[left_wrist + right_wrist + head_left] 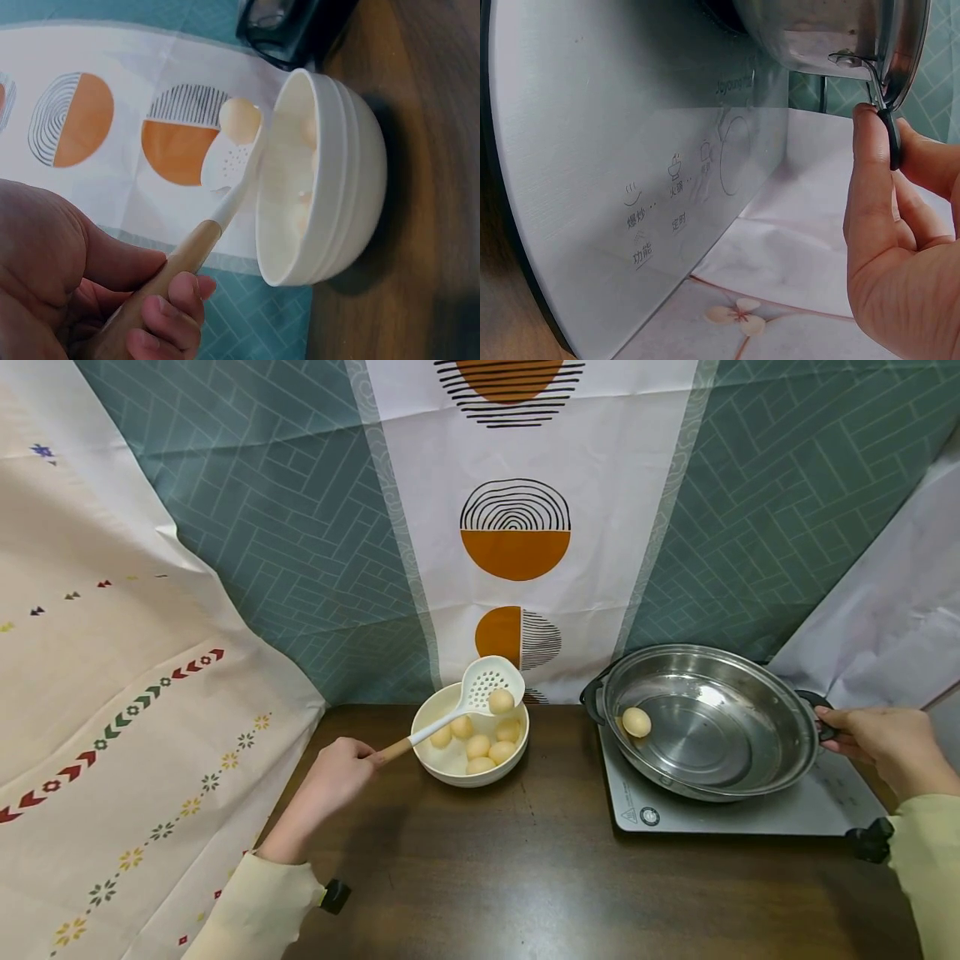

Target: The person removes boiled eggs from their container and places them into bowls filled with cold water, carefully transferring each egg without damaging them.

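Note:
My left hand (337, 774) grips the wooden handle of a white slotted spoon (487, 681). One pale round egg-like ball (501, 701) rests in the spoon's perforated head, above a cream bowl (469, 779). Several similar balls (477, 746) lie inside that bowl. In the left wrist view the thumb and fingers (173, 311) curl round the handle. My right hand (892, 745) pinches the black side handle (891, 139) of a wide steel pan (697, 735). A single ball (637, 722) sits in the pan at its left side.
Beneath the pan is a flat grey induction cooker (675, 817) with printed markings. Both it and the bowl stand on a dark wooden table (525, 877). Patterned cloth (517, 452) hangs close behind them, and embroidered cloth (135, 760) is at the left.

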`<state>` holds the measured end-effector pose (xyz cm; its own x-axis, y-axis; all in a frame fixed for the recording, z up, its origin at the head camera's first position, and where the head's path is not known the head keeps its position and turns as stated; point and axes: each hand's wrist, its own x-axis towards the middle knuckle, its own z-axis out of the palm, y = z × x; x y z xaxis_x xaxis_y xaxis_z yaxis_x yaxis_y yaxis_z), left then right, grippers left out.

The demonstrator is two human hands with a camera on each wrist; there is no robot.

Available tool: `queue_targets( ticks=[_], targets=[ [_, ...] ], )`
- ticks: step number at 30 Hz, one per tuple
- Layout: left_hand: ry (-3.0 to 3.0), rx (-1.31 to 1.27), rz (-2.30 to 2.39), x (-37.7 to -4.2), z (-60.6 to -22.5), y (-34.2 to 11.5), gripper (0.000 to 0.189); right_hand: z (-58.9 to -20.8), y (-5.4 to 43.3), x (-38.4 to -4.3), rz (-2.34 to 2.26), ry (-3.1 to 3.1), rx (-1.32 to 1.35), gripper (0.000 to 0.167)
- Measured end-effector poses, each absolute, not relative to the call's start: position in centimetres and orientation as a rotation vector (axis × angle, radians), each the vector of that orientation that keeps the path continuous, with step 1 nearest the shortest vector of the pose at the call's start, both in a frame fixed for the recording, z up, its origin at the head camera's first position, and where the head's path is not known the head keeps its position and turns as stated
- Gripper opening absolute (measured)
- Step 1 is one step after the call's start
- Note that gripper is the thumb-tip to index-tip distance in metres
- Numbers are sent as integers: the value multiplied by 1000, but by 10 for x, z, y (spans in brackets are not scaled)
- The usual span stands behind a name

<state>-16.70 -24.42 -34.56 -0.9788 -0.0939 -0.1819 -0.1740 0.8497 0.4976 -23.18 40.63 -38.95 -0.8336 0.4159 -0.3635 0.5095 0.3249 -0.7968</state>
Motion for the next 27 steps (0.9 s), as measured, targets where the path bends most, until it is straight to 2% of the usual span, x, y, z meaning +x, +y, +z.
queue_targets(
  ticks=[27],
  targets=[
    [2961, -263, 592, -156, -364, -260, 25, -393, 409, -235, -1538, 2491, 870, 22]
  ],
)
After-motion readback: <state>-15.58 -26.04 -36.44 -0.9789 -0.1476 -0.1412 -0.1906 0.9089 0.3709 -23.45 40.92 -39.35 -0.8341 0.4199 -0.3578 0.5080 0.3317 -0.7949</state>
